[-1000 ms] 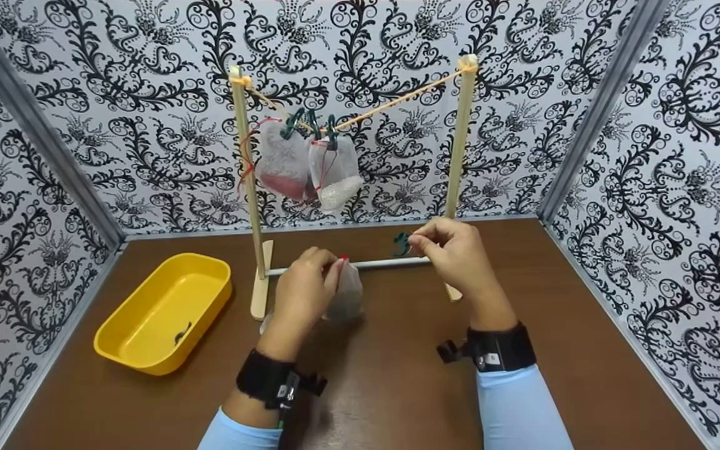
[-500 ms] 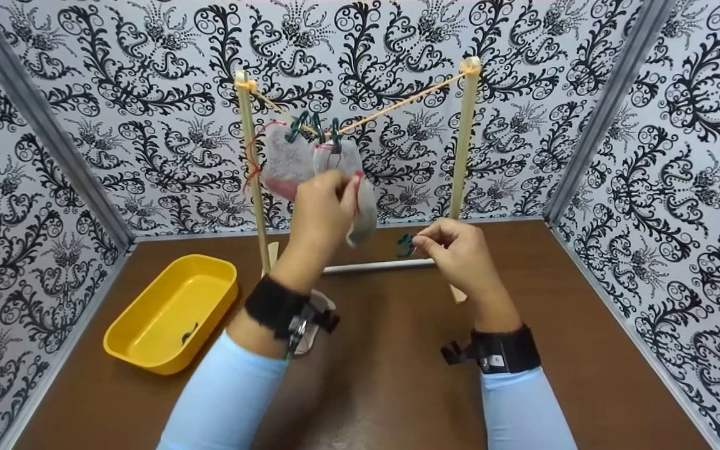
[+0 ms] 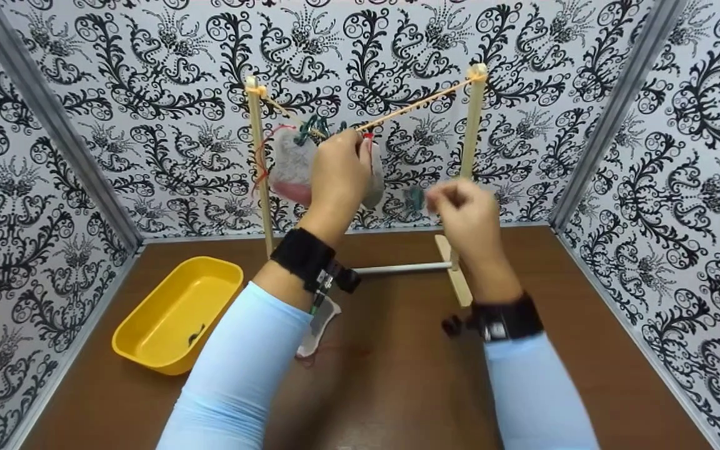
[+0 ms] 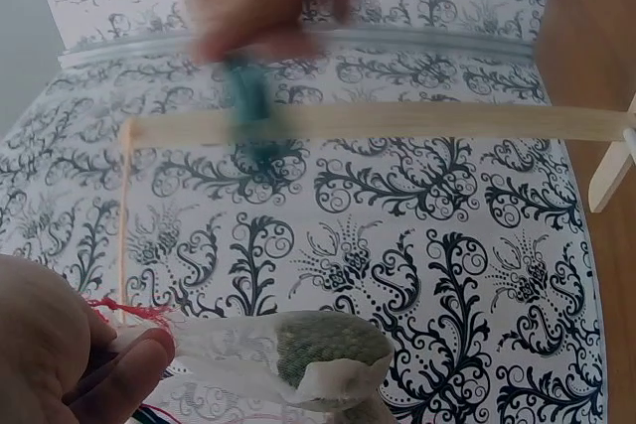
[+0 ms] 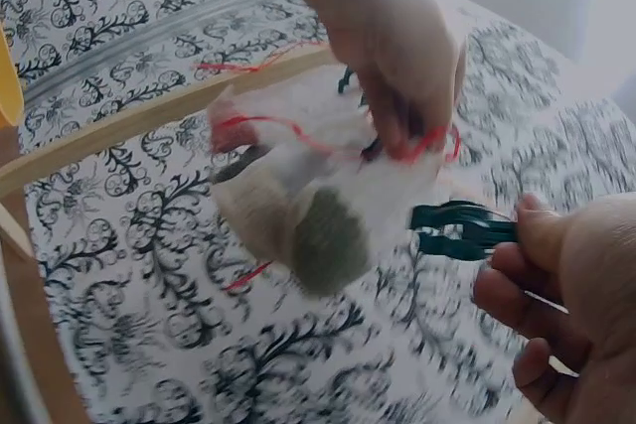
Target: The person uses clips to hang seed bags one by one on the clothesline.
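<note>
My left hand (image 3: 340,172) pinches the red-stringed top of a small mesh drawstring bag (image 4: 333,350) with green contents, up at the orange cord (image 3: 416,105). Between the thumb and fingers of my right hand (image 3: 469,215) is a dark green clothespin (image 5: 462,230), held right of the bag and blurred in the head view. Other bags hang from green clothespins (image 3: 313,128) on the cord's left part; one with pink contents (image 3: 291,165) shows, while the white-filled one is mostly hidden behind my left hand.
Wooden posts (image 3: 474,125) hold the cord, joined low down by a white rod (image 3: 404,267). A yellow tub (image 3: 129,347) with a small dark item inside stands at the left. Another mesh bag (image 3: 321,328) lies on the brown table (image 3: 397,375), partly under my left forearm.
My left hand has lifted the bag from near the table to the cord. The right hand, low at first, has risen with the green clothespin.
</note>
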Demonstrator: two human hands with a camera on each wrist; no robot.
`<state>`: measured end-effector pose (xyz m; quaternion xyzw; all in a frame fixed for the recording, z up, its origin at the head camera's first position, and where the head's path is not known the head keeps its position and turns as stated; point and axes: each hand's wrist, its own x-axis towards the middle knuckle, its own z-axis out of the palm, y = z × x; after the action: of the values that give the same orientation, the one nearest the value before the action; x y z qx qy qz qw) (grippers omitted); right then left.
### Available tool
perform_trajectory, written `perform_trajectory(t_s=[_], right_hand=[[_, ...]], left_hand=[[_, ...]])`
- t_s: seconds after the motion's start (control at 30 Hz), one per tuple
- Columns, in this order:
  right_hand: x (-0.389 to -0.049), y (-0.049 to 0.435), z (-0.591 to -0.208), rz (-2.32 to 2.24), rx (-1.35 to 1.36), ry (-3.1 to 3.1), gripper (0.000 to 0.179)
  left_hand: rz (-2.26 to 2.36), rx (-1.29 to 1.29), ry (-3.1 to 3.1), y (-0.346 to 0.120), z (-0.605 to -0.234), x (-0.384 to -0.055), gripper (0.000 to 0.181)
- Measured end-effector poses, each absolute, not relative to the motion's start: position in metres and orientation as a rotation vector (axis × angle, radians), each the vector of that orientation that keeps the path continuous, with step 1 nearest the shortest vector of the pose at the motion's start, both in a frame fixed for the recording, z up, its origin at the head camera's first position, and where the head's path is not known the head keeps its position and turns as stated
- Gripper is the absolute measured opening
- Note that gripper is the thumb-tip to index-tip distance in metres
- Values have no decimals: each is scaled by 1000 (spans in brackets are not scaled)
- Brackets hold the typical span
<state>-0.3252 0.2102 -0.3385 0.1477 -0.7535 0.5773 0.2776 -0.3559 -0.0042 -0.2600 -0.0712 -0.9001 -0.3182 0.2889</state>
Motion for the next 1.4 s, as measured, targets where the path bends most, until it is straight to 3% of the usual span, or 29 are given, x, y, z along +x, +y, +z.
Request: perform_trajectory(t_s=[0.23, 0.43, 0.87, 1.17, 1.4], right_hand=[[-364, 191, -245, 1268, 393, -2125, 22], [-392, 177, -205, 1012, 371, -2325, 25], [-410, 185, -212, 1217, 413, -2559, 10], [-403, 173, -210, 1153, 467, -2642, 22], [-396, 173, -215, 1093, 589, -2745, 47]], left_hand=[[-815, -146, -2447, 2, -263, -358, 27], [-821, -151, -2436, 6, -268, -359, 26], [-709, -196, -2415, 10, -271, -362, 27], [-689, -265, -2311, 6, -272, -362, 23], [-778, -318, -2271, 0, -279, -361, 19]])
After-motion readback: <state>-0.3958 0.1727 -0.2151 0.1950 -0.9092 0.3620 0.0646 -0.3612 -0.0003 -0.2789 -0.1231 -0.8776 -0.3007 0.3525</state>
